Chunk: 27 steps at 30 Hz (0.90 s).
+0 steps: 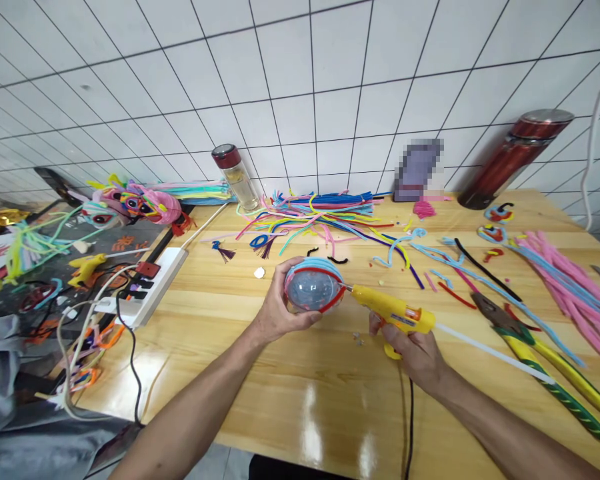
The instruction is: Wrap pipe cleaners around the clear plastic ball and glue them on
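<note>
Right of the power strip (pixel 169 277), the left hand (pixel 280 308) grips one clear, round ball (pixel 310 291) edged in blue and red. The right hand (pixel 420 350) clasps one of two yellow glue guns (pixel 387 308); the other lies left of the strip.

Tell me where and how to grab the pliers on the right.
Probably around both yellow-green handles of the pliers, from the near right. They point that way, away from the metal head, and splay apart, so wrap both. In this view the glue gun's white glue stick overlaps one handle; grip beyond its tip.
</note>
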### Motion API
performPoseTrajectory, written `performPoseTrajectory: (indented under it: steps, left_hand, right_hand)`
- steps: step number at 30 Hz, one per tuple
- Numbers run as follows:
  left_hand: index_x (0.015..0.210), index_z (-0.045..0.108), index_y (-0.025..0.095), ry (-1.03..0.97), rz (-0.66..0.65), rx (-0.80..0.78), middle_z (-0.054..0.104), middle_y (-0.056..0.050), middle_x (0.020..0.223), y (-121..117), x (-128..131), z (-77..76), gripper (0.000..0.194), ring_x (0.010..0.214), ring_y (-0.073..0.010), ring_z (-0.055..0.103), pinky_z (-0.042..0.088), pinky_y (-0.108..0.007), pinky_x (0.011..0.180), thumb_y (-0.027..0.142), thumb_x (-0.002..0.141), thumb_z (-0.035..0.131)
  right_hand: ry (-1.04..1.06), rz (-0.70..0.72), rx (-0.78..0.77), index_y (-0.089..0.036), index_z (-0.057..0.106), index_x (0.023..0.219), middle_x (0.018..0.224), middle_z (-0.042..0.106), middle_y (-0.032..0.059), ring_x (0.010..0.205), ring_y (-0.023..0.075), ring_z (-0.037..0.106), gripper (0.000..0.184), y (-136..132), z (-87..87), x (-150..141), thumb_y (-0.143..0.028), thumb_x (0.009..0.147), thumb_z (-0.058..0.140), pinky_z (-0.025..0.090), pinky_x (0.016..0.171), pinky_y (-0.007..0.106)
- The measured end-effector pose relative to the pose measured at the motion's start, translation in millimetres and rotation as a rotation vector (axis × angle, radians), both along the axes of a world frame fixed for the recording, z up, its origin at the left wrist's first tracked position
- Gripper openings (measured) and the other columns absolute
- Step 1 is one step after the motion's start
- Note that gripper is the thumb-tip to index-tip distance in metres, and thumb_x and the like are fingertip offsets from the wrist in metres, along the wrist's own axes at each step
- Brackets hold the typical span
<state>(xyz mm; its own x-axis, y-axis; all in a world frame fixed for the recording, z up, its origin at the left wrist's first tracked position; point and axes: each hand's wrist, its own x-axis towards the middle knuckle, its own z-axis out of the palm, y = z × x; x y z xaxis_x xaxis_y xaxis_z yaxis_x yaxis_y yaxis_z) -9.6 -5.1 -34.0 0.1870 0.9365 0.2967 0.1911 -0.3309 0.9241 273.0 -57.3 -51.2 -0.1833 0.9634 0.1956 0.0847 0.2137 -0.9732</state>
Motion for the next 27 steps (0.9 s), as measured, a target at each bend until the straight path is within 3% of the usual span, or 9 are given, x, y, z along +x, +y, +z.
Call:
performPoseTrajectory:
  steps: [7,22,27]
  left_hand:
    - [0.147,0.043,0.022,0.0,-0.011,-0.005,0.053,-0.017,0.149,0.8,-0.3,-0.4,0.102,0.135,-0.0362,0.06,0.053,-0.051,0.113,0.059,0.064,0.092]
    - [0.148,0.043,0.023,-0.005,-0.029,0.008,0.053,-0.017,0.151,0.8,-1.4,-1.5,0.102,0.136,-0.0356,0.06,0.053,-0.051,0.114,0.056,0.065,0.093]
    - [0.148,0.045,0.024,-0.011,-0.033,0.016,0.051,-0.017,0.154,0.9,-2.3,-4.3,0.101,0.139,-0.0365,0.058,0.051,-0.052,0.117,0.057,0.066,0.093]
  right_hand:
    - [-0.009,-0.011,-0.044,-0.022,0.073,0.088,0.081,0.07,0.0072,0.075,0.0227,0.065,0.041,-1.0,-0.3,-0.1,-0.059,0.099,0.059,0.056,0.064,0.033]
    - [0.014,-0.004,-0.015,-0.022,0.071,0.084,0.079,0.068,0.0066,0.075,0.0227,0.064,0.041,0.9,5.1,-1.7,-0.059,0.098,0.06,0.057,0.067,0.035]
    - [0.01,-0.001,-0.028,-0.022,0.07,0.084,0.075,0.067,0.0062,0.071,0.0226,0.062,0.042,0.2,5.6,-2.4,-0.06,0.098,0.06,0.054,0.061,0.034]
